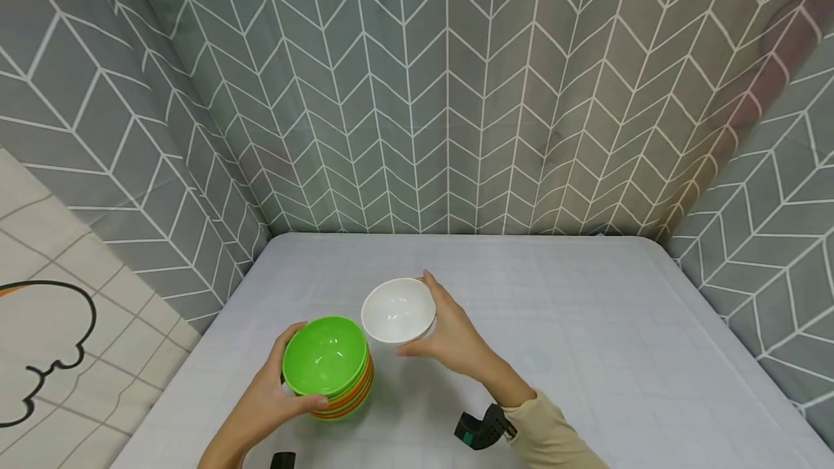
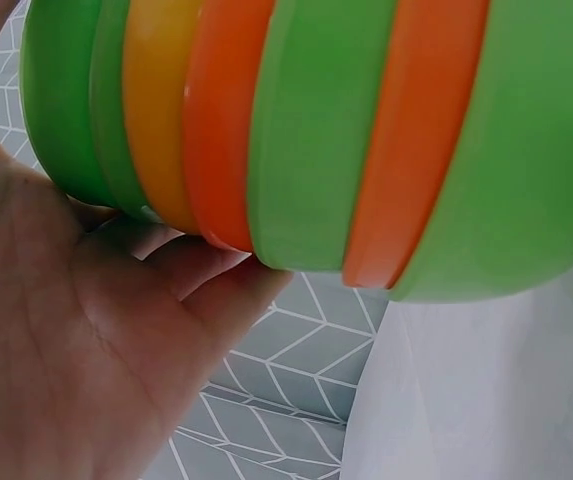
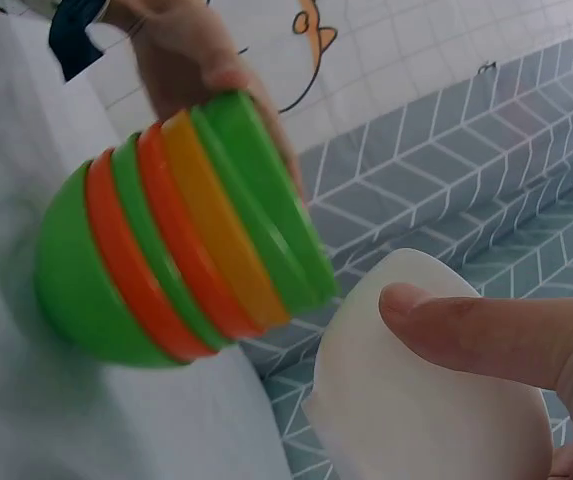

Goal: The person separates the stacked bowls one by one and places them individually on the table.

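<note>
A stack of nested bowls (image 1: 326, 357) in green, orange and yellow-orange stands at the left front of the white table, a green one on top. My left hand (image 1: 270, 389) grips the stack, thumb on its near side and fingers round the left. In the left wrist view the coloured bands of the bowls (image 2: 311, 130) pass across the palm. My right hand (image 1: 456, 328) holds a white bowl (image 1: 397, 310) by its right side, beside and slightly beyond the stack. In the right wrist view the thumb lies along the white bowl's (image 3: 416, 390) outer wall.
A white cloth covers the table (image 1: 586, 324). Grey curtains (image 1: 417, 93) with white chevron lines hang behind and at both sides. A tiled surface (image 1: 72, 295) with a black outline drawing lies at the left. A black wrist device (image 1: 482, 429) sits at my right cuff.
</note>
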The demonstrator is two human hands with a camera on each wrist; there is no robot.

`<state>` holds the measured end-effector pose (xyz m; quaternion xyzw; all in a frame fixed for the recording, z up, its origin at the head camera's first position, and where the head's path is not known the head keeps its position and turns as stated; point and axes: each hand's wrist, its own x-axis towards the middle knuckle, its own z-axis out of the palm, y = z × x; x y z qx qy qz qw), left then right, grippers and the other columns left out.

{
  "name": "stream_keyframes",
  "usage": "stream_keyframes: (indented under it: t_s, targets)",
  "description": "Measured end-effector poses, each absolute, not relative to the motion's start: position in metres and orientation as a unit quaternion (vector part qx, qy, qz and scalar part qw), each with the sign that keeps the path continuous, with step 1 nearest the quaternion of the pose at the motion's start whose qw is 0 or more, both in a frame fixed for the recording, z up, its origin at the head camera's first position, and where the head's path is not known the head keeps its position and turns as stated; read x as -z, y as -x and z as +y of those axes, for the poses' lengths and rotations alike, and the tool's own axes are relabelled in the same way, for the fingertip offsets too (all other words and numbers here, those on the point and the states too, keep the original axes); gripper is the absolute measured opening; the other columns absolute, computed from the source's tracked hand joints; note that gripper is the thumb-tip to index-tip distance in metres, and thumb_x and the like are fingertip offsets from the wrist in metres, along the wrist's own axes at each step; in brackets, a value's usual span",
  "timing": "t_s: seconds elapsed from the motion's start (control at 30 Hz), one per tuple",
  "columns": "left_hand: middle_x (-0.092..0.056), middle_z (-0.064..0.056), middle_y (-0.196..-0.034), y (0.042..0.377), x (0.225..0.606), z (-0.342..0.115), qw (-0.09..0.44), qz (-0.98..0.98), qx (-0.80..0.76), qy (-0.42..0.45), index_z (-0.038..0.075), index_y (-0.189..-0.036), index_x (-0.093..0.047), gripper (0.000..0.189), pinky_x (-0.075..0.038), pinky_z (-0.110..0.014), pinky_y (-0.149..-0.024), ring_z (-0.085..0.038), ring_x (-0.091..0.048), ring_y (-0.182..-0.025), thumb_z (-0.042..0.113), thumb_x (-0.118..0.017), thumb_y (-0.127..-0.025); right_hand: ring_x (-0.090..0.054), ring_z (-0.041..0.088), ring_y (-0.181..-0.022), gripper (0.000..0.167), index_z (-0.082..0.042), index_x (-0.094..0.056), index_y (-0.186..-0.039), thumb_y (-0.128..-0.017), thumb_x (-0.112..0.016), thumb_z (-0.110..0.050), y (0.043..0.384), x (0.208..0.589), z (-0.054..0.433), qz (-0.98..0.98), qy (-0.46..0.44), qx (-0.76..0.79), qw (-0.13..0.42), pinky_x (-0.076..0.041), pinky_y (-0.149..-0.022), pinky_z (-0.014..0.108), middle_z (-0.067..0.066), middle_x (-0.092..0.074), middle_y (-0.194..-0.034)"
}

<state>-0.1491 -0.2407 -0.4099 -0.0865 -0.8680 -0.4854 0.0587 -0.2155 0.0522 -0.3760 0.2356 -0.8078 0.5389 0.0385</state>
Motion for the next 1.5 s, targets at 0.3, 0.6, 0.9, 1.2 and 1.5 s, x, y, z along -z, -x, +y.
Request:
stream_keyframes:
  t_s: [0.3, 0.6, 0.9, 1.2, 1.5]
  targets:
    - [-0.044, -0.018, -0.141, 0.15, 0.41, -0.241, 0.049, -0.867, 0.49, 0.077, 0.019, -0.151, -0.021, 0.115, -0.037, -0.058, -0.096, -0.033, -0.044, -0.122, 0.019, -0.092, -0.061, -0.04, 0.038, -0.131, 0.124, 0.01, -0.016, -0.149, -0.057, -0.095, -0.016, 0.221, 0.406, 0.07, -0.834, -0.211, -0.508, 0.042, -0.035, -0.104, 0.057, 0.02, -0.041, -0.144]
    - [-0.043, -0.018, -0.141, 0.151, 0.412, -0.243, 0.044, -0.865, 0.493, 0.082, 0.02, -0.151, -0.02, 0.115, -0.036, -0.06, -0.096, -0.035, -0.044, -0.123, 0.017, -0.091, -0.062, -0.043, 0.041, -0.127, 0.123, 0.012, -0.015, -0.148, -0.057, -0.094, -0.015, 0.225, 0.429, 0.087, -0.849, -0.177, -0.496, 0.039, -0.038, -0.101, 0.057, 0.025, -0.04, -0.144]
    - [-0.039, -0.018, -0.144, 0.153, 0.413, -0.243, 0.036, -0.868, 0.49, 0.072, 0.02, -0.152, -0.018, 0.115, -0.035, -0.061, -0.098, -0.036, -0.042, -0.125, 0.02, -0.091, -0.063, -0.041, 0.046, -0.127, 0.122, 0.016, -0.016, -0.146, -0.058, -0.094, -0.015, 0.23, 0.442, 0.095, -0.858, -0.175, -0.48, 0.051, -0.036, -0.101, 0.06, 0.03, -0.04, -0.141]
    - [-0.041, -0.017, -0.143, 0.153, 0.414, -0.243, 0.038, -0.867, 0.492, 0.076, 0.022, -0.151, -0.018, 0.115, -0.036, -0.06, -0.097, -0.035, -0.043, -0.125, 0.02, -0.091, -0.063, -0.039, 0.047, -0.128, 0.123, 0.017, -0.017, -0.145, -0.056, -0.095, -0.016, 0.23, 0.453, 0.103, -0.867, -0.161, -0.468, 0.062, -0.035, -0.103, 0.059, 0.031, -0.039, -0.141]
    - [-0.039, -0.017, -0.145, 0.153, 0.413, -0.243, 0.034, -0.864, 0.498, 0.075, 0.021, -0.151, -0.017, 0.114, -0.036, -0.06, -0.098, -0.036, -0.042, -0.125, 0.019, -0.091, -0.064, -0.035, 0.052, -0.129, 0.122, 0.019, -0.016, -0.144, -0.057, -0.094, -0.015, 0.224, 0.454, 0.106, -0.879, -0.153, -0.448, 0.048, -0.035, -0.102, 0.06, 0.039, -0.031, -0.142]
